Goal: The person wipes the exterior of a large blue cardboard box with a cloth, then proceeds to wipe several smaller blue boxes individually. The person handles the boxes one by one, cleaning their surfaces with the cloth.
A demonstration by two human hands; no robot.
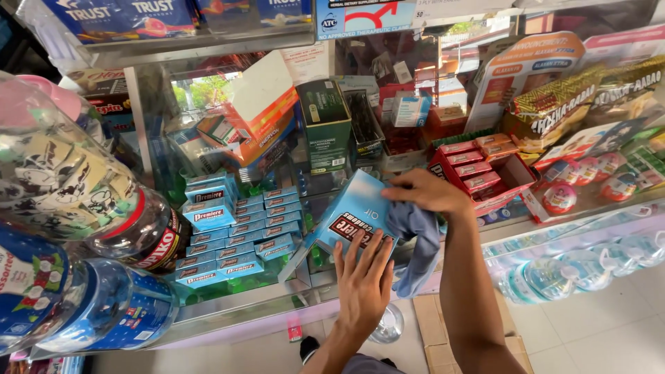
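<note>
Wiping a light blue cardboard box (353,215) at the shop shelf

Your left hand (362,287) lies flat, fingers spread, under the tilted box; your right hand (428,192) is closed on a soft blue-grey cloth (415,239) at its right edge. The box looks light and crushable: support its flat faces, don't squeeze.

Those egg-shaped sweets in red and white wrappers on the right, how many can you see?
4 at least: one lowest and nearest, then three in a row behind it, and a possible fifth farther right. More may be hidden behind the packets.
</note>
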